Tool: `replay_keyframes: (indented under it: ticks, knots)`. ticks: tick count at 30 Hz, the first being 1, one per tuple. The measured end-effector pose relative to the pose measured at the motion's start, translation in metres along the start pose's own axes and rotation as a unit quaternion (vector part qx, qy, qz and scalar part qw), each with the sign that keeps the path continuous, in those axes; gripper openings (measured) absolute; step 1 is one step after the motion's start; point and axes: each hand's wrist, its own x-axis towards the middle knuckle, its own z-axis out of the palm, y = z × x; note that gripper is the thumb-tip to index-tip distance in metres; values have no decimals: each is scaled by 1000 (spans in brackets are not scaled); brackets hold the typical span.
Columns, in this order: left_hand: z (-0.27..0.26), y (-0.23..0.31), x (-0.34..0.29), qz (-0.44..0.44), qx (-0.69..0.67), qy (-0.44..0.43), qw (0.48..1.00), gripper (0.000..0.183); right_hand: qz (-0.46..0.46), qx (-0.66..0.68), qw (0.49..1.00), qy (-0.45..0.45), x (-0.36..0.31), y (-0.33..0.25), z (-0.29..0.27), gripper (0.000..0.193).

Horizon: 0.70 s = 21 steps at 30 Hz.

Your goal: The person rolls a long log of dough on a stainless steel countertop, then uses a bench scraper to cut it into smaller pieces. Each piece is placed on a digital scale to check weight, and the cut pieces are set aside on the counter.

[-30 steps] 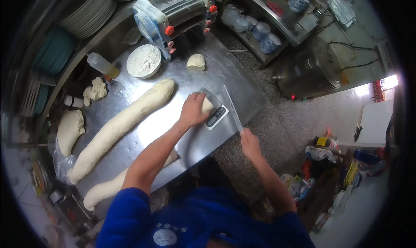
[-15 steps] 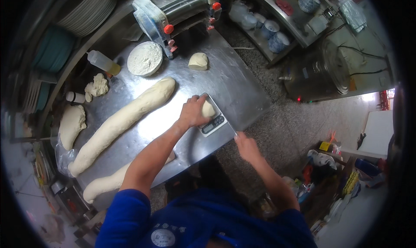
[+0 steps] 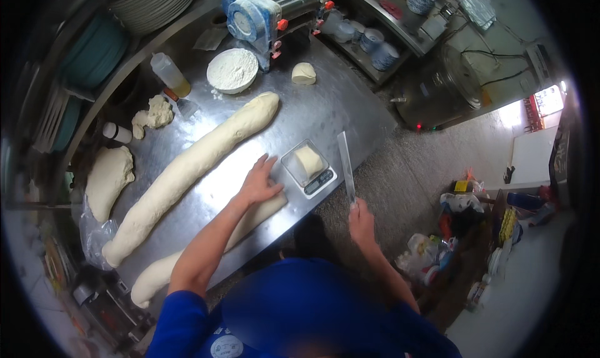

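Observation:
My left hand (image 3: 259, 181) is open, its fingers spread, just left of a small kitchen scale (image 3: 319, 181). A cut piece of dough (image 3: 308, 160) rests on the scale, with no hand touching it. In my right hand (image 3: 361, 221) is the handle of a knife (image 3: 346, 164), its long straight blade pointing away from me past the table's right edge. Partly behind my left forearm lies a dough roll (image 3: 156, 277) along the near edge. A longer, thicker dough roll (image 3: 194, 170) stretches diagonally across the steel table (image 3: 350, 101).
A flour bowl (image 3: 232, 71) and a small dough piece (image 3: 304, 73) sit at the back, near a dough roller machine (image 3: 275, 14). A squeeze bottle (image 3: 170, 75), a scraper (image 3: 186, 106) and dough lumps (image 3: 109, 181) are at left. A large metal pot (image 3: 437, 89) stands right.
My left hand has let go of the dough on the scale and moved left. The knife, pointing toward the scale before, now shows its whole blade upright in view. The whole view has shifted slightly.

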Motion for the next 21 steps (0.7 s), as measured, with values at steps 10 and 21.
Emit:
replay_keyframes:
  ticks: [10, 21]
  knots:
    - [15, -39, -132, 54, 92, 61, 992, 87, 59, 153, 976, -142, -99, -64, 35, 30]
    - [16, 0, -107, 176, 96, 135, 970, 49, -87, -25, 978, -188, -104, -67, 44, 41]
